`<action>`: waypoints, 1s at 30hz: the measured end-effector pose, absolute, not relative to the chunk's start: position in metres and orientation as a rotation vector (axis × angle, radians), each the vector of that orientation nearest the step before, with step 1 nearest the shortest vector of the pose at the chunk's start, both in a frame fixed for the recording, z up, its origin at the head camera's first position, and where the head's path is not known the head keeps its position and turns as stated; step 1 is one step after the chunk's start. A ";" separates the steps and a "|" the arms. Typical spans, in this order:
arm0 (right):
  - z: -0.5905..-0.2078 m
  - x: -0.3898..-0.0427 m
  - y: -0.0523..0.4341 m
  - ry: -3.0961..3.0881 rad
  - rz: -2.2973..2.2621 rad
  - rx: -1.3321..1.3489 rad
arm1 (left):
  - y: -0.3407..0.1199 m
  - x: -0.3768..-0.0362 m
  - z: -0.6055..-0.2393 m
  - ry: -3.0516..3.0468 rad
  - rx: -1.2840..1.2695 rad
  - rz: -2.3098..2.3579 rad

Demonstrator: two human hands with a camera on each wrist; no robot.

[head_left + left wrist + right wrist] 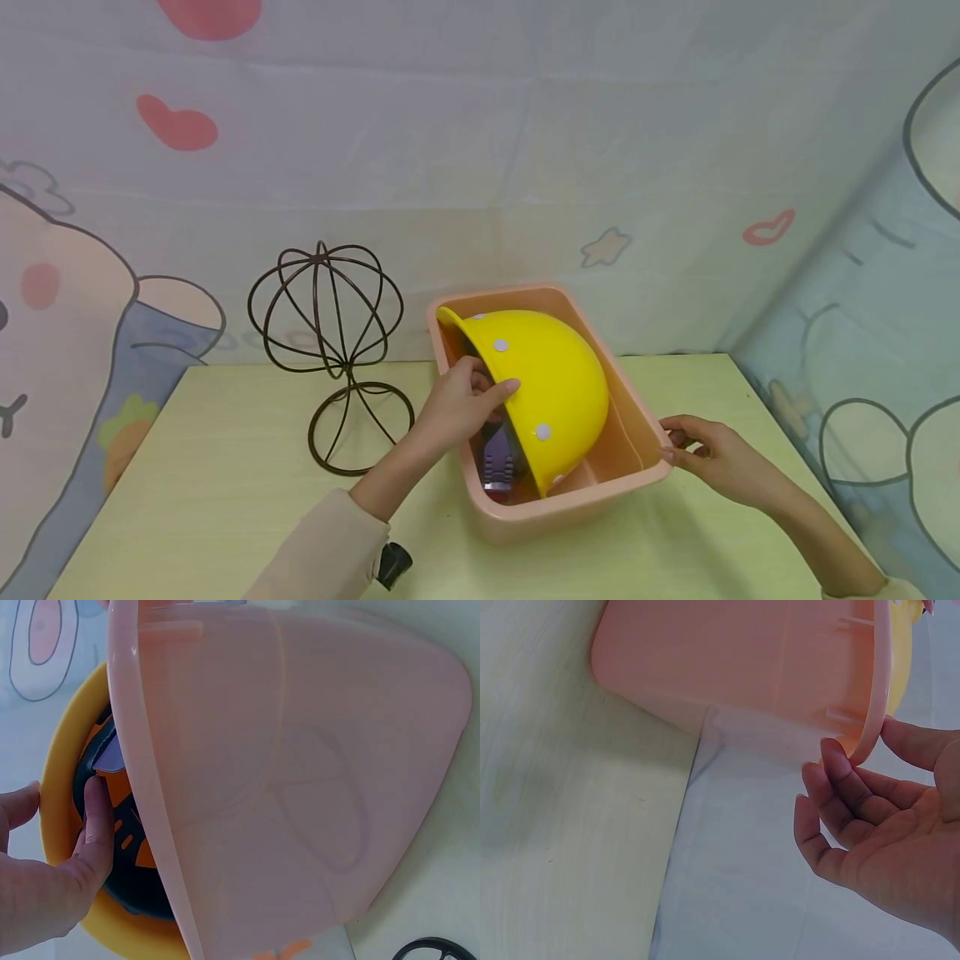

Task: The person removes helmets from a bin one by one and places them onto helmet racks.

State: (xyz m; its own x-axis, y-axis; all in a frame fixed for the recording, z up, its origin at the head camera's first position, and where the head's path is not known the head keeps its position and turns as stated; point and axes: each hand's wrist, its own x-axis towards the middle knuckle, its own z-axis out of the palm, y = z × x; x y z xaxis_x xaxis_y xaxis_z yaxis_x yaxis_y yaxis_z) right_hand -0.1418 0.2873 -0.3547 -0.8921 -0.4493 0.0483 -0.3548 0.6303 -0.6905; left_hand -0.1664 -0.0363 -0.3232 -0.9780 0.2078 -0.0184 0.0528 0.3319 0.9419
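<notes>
A yellow helmet (558, 383) with pale dots lies on its side in a pink plastic bin (630, 487). My left hand (461, 400) pinches the helmet's brim, thumb on the outer shell and fingers inside the opening. In the left wrist view, the helmet's dark and orange inner lining (139, 900) shows past the bin wall, with a purple piece (111, 756) near the fingertips. At the bin's right corner, my right hand (720, 462) pinches the rim between thumb and fingers; the right wrist view shows this grip from below.
A dark wire stand (347, 367) with a round cage top stands left of the bin. The pale wooden table (225, 483) runs back to a printed cloth (480, 167). A small black object (393, 565) shows by the left sleeve.
</notes>
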 end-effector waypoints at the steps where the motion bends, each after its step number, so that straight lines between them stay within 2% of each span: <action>1: -0.355 -0.142 0.287 2.719 -1.108 -0.673 | -0.036 -0.167 -0.323 2.448 0.237 1.724; 30: -0.355 -0.142 0.288 2.717 -1.129 -0.713 | -0.030 -0.165 -0.321 2.384 0.218 1.789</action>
